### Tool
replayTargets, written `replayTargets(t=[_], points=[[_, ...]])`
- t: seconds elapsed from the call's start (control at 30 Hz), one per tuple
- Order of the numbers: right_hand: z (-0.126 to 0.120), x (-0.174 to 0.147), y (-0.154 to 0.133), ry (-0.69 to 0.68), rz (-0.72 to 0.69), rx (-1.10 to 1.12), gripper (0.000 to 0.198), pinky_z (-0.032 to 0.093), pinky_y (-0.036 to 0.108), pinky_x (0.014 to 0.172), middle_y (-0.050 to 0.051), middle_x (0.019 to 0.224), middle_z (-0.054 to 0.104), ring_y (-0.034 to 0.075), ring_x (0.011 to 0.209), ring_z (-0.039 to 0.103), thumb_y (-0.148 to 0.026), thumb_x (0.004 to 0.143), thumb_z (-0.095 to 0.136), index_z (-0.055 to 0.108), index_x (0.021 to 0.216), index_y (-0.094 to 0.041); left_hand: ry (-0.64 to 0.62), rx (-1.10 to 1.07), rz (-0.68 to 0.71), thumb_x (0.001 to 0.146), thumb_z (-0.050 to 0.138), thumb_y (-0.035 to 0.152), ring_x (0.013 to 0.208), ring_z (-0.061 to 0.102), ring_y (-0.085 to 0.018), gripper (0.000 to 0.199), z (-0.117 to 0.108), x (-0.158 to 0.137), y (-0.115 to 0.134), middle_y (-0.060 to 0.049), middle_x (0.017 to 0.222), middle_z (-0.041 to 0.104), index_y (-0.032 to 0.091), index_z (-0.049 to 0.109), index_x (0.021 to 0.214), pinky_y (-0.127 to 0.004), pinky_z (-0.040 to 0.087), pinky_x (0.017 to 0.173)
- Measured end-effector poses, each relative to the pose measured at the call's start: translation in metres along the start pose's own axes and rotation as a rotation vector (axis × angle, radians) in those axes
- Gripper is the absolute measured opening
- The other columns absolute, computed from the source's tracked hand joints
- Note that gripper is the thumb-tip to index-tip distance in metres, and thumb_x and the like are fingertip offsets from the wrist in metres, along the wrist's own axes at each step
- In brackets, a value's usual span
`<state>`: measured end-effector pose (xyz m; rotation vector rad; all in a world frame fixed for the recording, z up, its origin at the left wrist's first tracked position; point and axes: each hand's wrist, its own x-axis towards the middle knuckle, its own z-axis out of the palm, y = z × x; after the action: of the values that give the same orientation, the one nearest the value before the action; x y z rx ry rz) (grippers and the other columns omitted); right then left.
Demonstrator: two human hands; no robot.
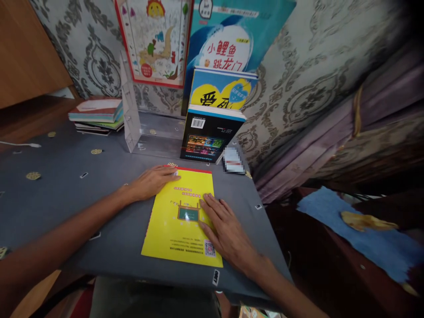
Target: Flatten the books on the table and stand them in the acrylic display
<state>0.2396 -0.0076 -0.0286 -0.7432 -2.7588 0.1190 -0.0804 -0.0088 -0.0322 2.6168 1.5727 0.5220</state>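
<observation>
A thin yellow booklet [182, 234] with a red strip along its far edge lies flat on the grey tablecloth. Its printed text looks upside down from here, and a green chalkboard is drawn in the middle. My left hand [154, 182] rests at the far left corner, its fingers stretched over the cover. On the right side, my right hand [228, 229] lies with fingers extended across the booklet's edge. Both hands are open and grip nothing. Just beyond the booklet, a black-backed book [207, 137] stands upright in a clear book rack [155, 143].
Behind the black book stand a blue and yellow book [225, 86] and a large teal book [258, 26]. A red-framed picture book [155, 44] leans at the back. Stacked books [96, 110] lie left, a pixelated object [233, 160] right. A white cable [23, 144] crosses the left.
</observation>
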Motion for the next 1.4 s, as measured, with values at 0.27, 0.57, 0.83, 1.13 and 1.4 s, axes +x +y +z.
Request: replayTargets(t=[0.27,0.57,0.83,1.13,1.4], points=[[-0.009,-0.032,-0.019,-0.056,-0.066,-0.001,0.061,0.033,0.052,0.120,0.014,0.157,0.043,0.028,0.147,0.038,-0.037,0.101,0.050,0.032,0.157,-0.017,0.017,0.013,0.029,0.101,0.045,0.021,0.134,0.055,-0.023,0.038,-0.001,-0.029,0.024,-0.009,0.146,0.058,0.026,0.060,0.135,-0.048,0.043,0.113],[-0.035,-0.071,-0.036,-0.248,-0.246,0.052,0.126,0.033,0.061,0.118,0.025,0.163,0.027,0.041,0.150,0.027,-0.060,0.065,0.086,0.018,0.162,-0.018,0.004,0.005,0.071,0.100,0.042,0.014,0.135,0.054,-0.019,0.042,0.000,-0.051,0.049,-0.005,0.146,0.059,0.028,0.060,0.135,-0.044,0.041,0.116],[-0.012,-0.077,-0.040,-0.025,-0.254,-0.072,0.058,0.045,0.058,0.108,0.019,0.149,0.053,0.032,0.139,0.049,-0.015,0.087,0.066,0.054,0.143,-0.023,-0.022,-0.026,0.043,0.101,0.039,0.015,0.137,0.053,-0.020,0.042,-0.004,-0.055,0.055,-0.005,0.147,0.057,0.027,0.061,0.135,-0.046,0.040,0.116],[-0.032,-0.062,-0.031,0.213,-0.313,0.059,0.053,0.059,0.039,0.094,0.010,0.131,0.069,0.025,0.127,0.060,-0.012,0.091,0.060,0.056,0.142,-0.028,-0.014,-0.386,-0.075,0.100,0.042,0.027,0.131,0.059,-0.023,0.038,-0.022,-0.054,0.062,-0.006,0.137,0.066,0.028,0.069,0.126,-0.045,0.043,0.113],[-0.073,-0.016,-0.025,0.386,-0.193,0.466,0.034,0.059,0.031,0.073,0.009,0.100,0.077,0.021,0.086,0.073,-0.039,0.104,0.044,0.068,0.122,-0.023,0.060,-0.938,-0.396,0.100,0.025,0.065,0.118,0.066,-0.028,0.065,-0.045,-0.062,0.070,-0.006,0.124,0.074,0.026,0.076,0.112,-0.043,0.050,0.104]])
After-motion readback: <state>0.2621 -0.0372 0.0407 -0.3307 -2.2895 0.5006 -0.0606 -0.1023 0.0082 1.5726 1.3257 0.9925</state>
